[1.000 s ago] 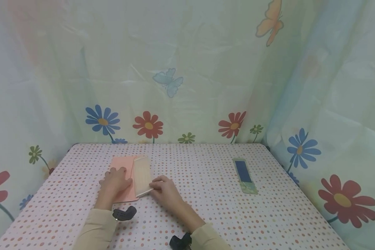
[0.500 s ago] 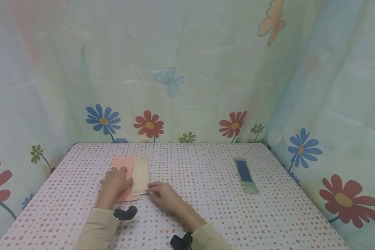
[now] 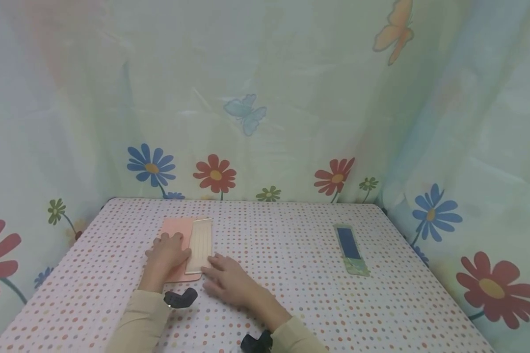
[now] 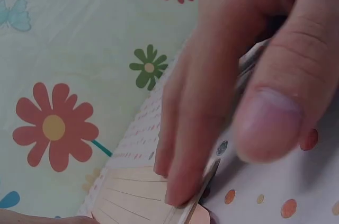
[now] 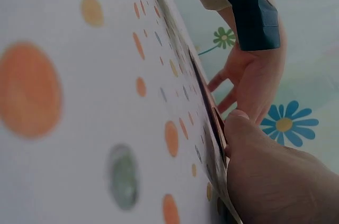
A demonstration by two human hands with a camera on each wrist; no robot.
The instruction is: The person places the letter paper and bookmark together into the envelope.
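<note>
A flat pink folder (image 3: 176, 225) lies on the dotted table at left. Over its right part lies a cream pleated face mask (image 3: 199, 245) with pale bands at its ends. My left hand (image 3: 167, 255) rests on the folder with bent, spread fingers, its thumb beside the mask's left edge. At the mask's near right corner are the fingers of my right hand (image 3: 231, 279), loosely extended. In the left wrist view, the large right hand (image 4: 212, 75) has its fingertips on the mask (image 4: 135, 184). The right wrist view shows the folder edge-on beyond the right thumb.
A green flat packet (image 3: 352, 250) with a dark blue panel lies at the right of the table (image 3: 282, 230). Flower-printed sheeting (image 3: 291, 98) hangs behind and at both sides. A black wrist camera (image 3: 181, 298) sits beside the left wrist.
My right hand has slid the mask left over the folder and laid its near end flatter. Its fingers have gone from pinching the corner to loosely spread. My left hand has stayed on the folder.
</note>
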